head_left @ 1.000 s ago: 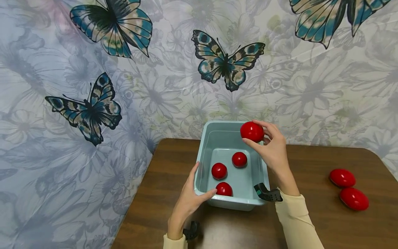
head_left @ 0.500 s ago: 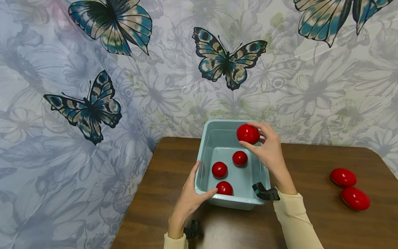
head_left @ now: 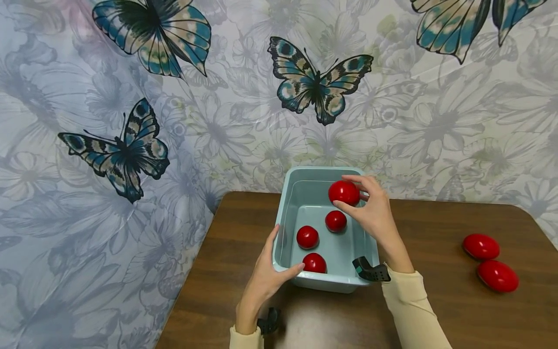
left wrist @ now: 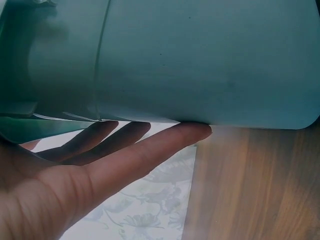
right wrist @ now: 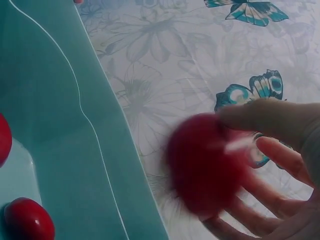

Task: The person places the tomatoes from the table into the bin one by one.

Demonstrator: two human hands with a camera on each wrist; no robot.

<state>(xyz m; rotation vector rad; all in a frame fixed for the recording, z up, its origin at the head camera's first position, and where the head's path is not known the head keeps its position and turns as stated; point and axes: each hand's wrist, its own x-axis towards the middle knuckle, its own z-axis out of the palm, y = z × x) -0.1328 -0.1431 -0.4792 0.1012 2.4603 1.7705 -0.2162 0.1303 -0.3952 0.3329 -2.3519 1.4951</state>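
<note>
My right hand (head_left: 376, 212) holds a glossy, slightly oval red ball (head_left: 344, 192) between thumb and fingers, above the far right part of a pale teal plastic bin (head_left: 283, 203). The right wrist view shows this ball blurred, with the thumb on one side and fingers on the other. Inside the bin lie three more red balls: one near the middle (head_left: 336, 221), one to its left (head_left: 307, 237) and one by the front wall (head_left: 315, 263). At the bin's near left corner my left hand (head_left: 266, 274) grips it, thumb over the front rim, fingers (left wrist: 165, 145) along the outer side.
Two similar red balls (head_left: 481, 246) lie touching or nearly touching on the right of the brown wooden table (head_left: 436, 228). Behind the table hangs a floral backdrop (head_left: 235, 145) printed with butterflies. A black band (head_left: 370, 269) sits at each wrist.
My right hand has moved left and slightly down with the red ball, farther in over the bin. The left hand keeps its hold on the corner, and the other balls have stayed put.
</note>
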